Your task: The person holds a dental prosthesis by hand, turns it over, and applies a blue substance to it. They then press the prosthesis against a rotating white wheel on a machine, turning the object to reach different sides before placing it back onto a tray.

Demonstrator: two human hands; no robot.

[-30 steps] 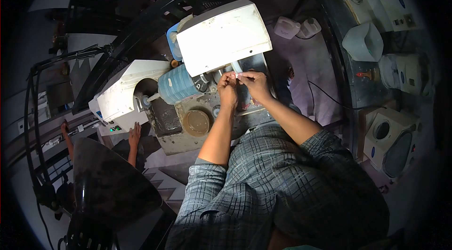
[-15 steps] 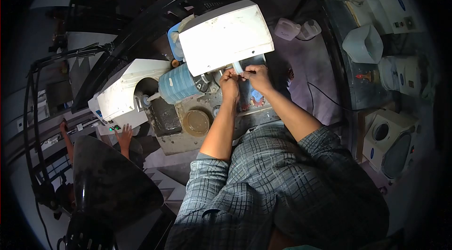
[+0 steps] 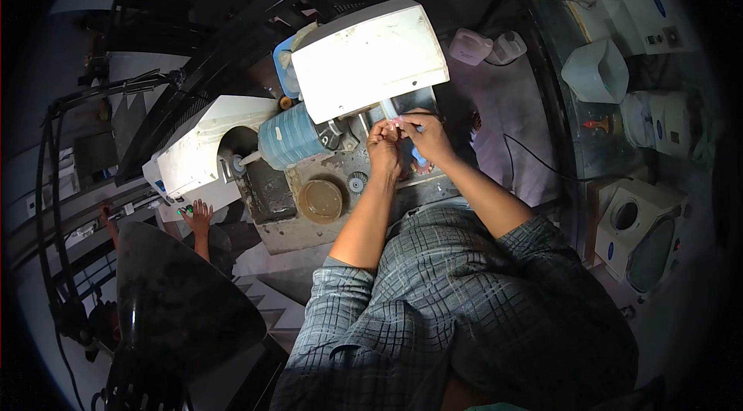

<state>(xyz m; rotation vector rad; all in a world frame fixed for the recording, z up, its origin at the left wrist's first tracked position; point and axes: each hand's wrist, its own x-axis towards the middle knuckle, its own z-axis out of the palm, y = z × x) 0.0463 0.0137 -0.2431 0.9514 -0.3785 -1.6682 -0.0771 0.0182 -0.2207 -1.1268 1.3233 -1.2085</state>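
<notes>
Under the lit white hood point(image 3: 371, 63) of a bench machine, my two hands meet close to a pale polishing wheel point(image 3: 388, 107). A small pink piece point(image 3: 398, 122), denture-like but too small to make out fully, sits between my fingertips. My left hand point(image 3: 384, 151) is closed on its near left side. From the right, my right hand point(image 3: 429, 137) pinches the same piece. Whether the piece touches the wheel cannot be told. Just below my right hand lie a blue object and reddish pieces point(image 3: 422, 166), partly hidden by my wrist.
A round bowl point(image 3: 321, 202) of brownish contents and a small dark toothed wheel point(image 3: 357, 182) are on the bench. Left stand a blue water jug point(image 3: 289, 136) and a second hooded machine point(image 3: 201, 152), with another person's hand point(image 3: 199, 217) at its buttons. A dark lamp shade point(image 3: 186, 295) juts in lower left.
My hands have drawn slightly down from the wheel, and the pink piece now shows between my fingers. The toothed wheel is more visible. The other person's hand has shifted slightly left.
</notes>
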